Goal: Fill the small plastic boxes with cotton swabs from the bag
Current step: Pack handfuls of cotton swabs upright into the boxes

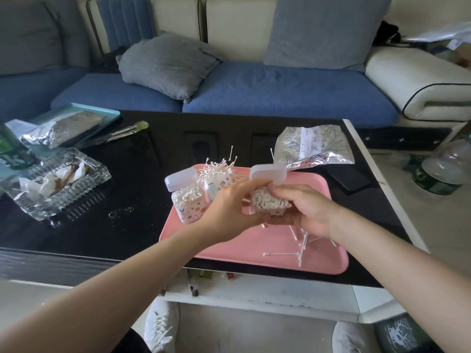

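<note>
Above the pink tray [229, 248], both hands hold one small plastic box [267, 201] packed with cotton swabs, its white lid [267, 174] flipped up. My left hand [229, 207] grips its left side; my right hand [305, 210] curls round its right side and underside. A second full box [188, 202] with its lid open stands on the tray's left edge. Behind it a third box [216, 184] has swabs sticking out in a loose bunch. Several loose swabs [298, 248] lie on the tray below my right hand. The clear printed swab bag [313, 146] rests behind the tray.
The tray sits on a black table [114, 225]. A glass ashtray [58, 184] with rubbish, a green bottle [12, 149], another foil bag on a blue tray [66, 128] and a lighter [127, 129] lie at left. A dark phone [349, 178] is right of the tray.
</note>
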